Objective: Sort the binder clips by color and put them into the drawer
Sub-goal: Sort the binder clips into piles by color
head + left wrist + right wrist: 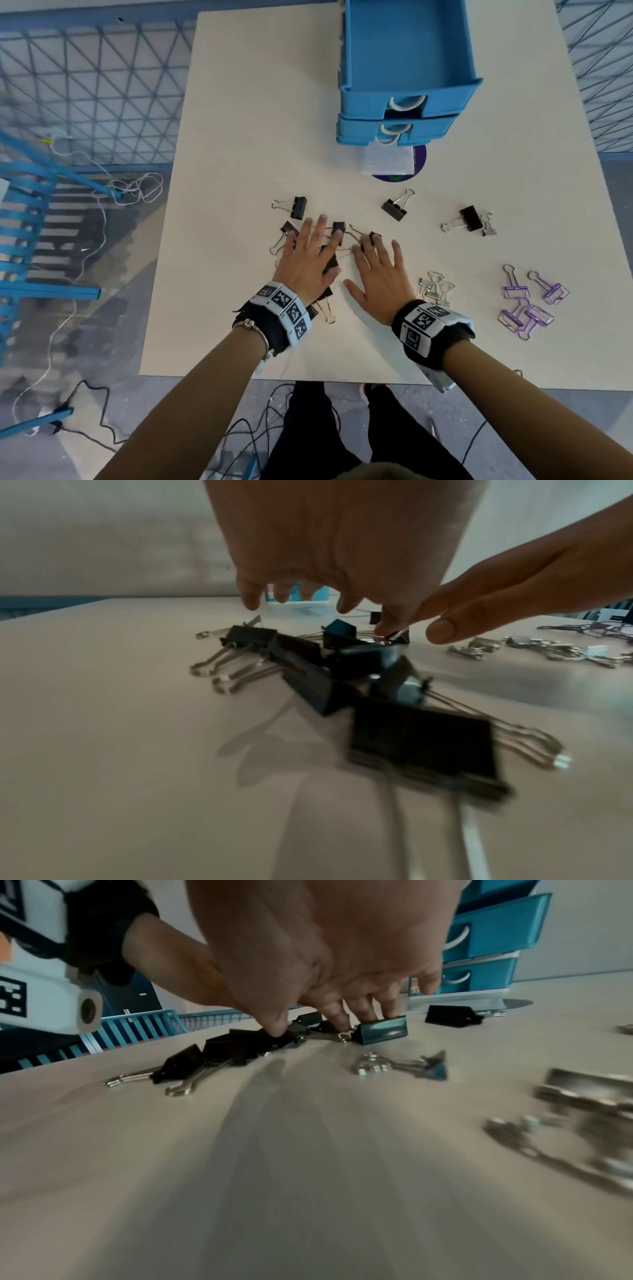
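Observation:
Several black binder clips (337, 228) lie bunched in the middle of the table, and both hands are spread flat over them. My left hand (310, 253) covers the left part of the bunch (308, 674), fingers straight and apart. My right hand (378, 270) reaches in from the right, its fingertips touching one black clip (382, 1030) and its thumb another. Neither hand grips anything. Loose black clips (394, 207) lie farther back. A silver group (435, 287) and a purple group (527, 306) sit to the right. The blue drawer unit (411, 85) stands at the back, top drawer pulled out.
Another black clip (471, 219) with a small silver one (489, 226) beside it lies at the right. A white cloth on a purple disc (419, 161) sits before the drawers. The table's near edge (308, 379) is just behind my wrists. Cables lie on the floor.

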Motion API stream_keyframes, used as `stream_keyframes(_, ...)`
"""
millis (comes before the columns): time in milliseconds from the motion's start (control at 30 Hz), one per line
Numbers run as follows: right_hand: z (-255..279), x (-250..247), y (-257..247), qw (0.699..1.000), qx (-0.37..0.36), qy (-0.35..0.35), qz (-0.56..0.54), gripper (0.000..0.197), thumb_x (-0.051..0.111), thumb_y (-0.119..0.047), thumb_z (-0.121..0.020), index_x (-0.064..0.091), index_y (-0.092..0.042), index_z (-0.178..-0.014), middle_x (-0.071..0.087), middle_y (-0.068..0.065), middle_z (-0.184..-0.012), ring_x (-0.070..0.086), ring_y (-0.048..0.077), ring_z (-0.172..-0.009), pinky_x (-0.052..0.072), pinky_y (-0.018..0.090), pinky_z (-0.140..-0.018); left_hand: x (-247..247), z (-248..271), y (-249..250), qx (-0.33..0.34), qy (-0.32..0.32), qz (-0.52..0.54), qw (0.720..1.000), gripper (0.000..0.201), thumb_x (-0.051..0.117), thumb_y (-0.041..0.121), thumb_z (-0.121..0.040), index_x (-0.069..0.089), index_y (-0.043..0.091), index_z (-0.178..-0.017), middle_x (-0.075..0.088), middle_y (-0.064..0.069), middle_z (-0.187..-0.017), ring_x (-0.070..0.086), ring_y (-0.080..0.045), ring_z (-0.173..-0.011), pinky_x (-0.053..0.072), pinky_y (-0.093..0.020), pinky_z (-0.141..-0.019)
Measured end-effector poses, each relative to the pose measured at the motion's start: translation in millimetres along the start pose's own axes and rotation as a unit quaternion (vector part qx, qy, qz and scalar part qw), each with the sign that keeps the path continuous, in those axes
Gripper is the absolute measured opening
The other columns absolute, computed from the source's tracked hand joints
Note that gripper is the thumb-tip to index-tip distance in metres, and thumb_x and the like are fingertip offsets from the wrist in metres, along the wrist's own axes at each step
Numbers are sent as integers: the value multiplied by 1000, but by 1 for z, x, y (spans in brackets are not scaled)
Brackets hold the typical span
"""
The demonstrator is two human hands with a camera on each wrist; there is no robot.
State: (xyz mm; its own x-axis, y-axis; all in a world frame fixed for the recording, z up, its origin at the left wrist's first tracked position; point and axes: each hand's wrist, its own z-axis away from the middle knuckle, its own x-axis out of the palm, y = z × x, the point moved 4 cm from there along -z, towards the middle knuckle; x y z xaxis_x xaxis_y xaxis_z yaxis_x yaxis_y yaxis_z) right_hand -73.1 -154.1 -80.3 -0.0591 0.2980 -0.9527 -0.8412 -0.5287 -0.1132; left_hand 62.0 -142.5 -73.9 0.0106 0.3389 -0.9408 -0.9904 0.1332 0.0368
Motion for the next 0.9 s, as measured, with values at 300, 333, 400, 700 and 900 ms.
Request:
stream_keyframes(300,-20,3,-51,1000,-16,4,-11,64,22,-52,-80,49,-21,-128,50,19,-135,46,39,-125,40,57,-96,-5,-23,-66,3,11,10,1000,66,30,58,-90,11,25,-145,0,-16,-153,6,-39,-137,18,-54,-108)
stream_keyframes(333,-20,3,-56,1000,-19,6,-11,64,21,-52,-80,48,-21,-129,50,18,-135,46,39,-125,40,57,-96,-2,-21,-70,10,6,19,1000,67,27,60,-89,14,24,-144,5,-18,-153,11,-40,-136,21,-54,-107)
stream_keyframes(400,-20,4,-63,1000,-28,1,-7,64,21,-52,-80,47,-21,-129,50,18,-136,45,39,-126,40,57,-97,1,-15,-78,21,-4,48,999,71,18,63,-85,22,21,-143,18,-22,-149,24,-43,-131,31,-54,-102)
stream_keyframes(700,-21,-2,-79,996,-73,48,-30,59,49,-52,-79,46,-21,-129,49,15,-138,45,31,-128,38,51,-101,-7,18,-90,-4,30,113,993,40,49,28,-90,49,9,-125,44,-26,-133,45,-40,-118,46,-50,-86)
stream_keyframes(900,-14,-33,0,979,105,97,-142,54,54,-34,-81,45,-9,-128,35,27,-143,32,42,-133,20,60,-107,-39,-21,-23,90,94,145,981,34,57,11,-78,58,0,-110,56,-27,-115,59,-38,-97,53,-44,-73)
